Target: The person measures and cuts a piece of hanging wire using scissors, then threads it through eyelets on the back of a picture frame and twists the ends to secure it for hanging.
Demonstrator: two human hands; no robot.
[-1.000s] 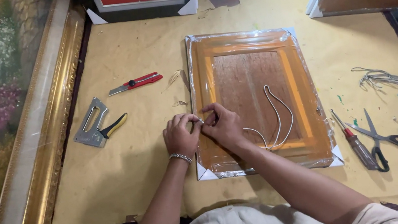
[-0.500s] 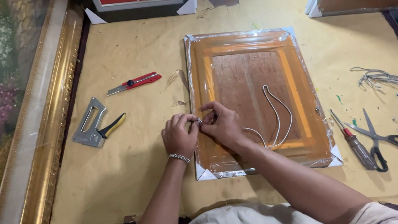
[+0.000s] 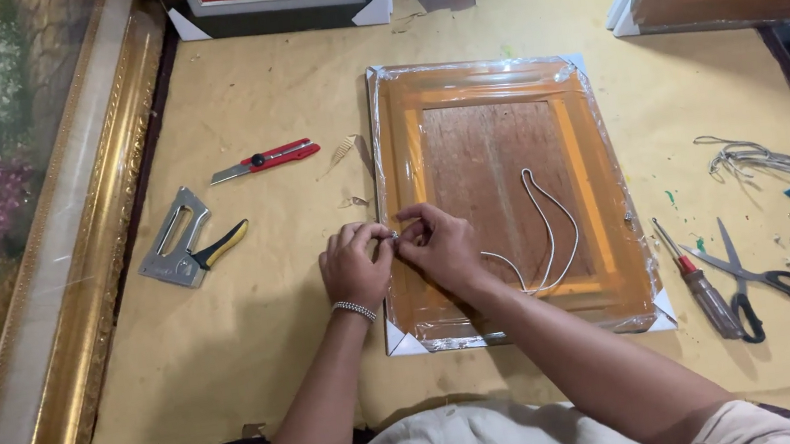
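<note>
Both hands, left hand point(image 3: 352, 265) and right hand point(image 3: 440, 243), pinch a small metal fitting point(image 3: 394, 238) at the left edge of the plastic-wrapped orange wooden picture frame point(image 3: 511, 200), its white hanging cord point(image 3: 542, 234) lying loose, seemingly not yet fastened on this side.

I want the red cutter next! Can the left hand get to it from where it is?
Probably yes. The left hand sits at the frame's edge, and only bare paper-covered table lies between it and the red cutter.
</note>
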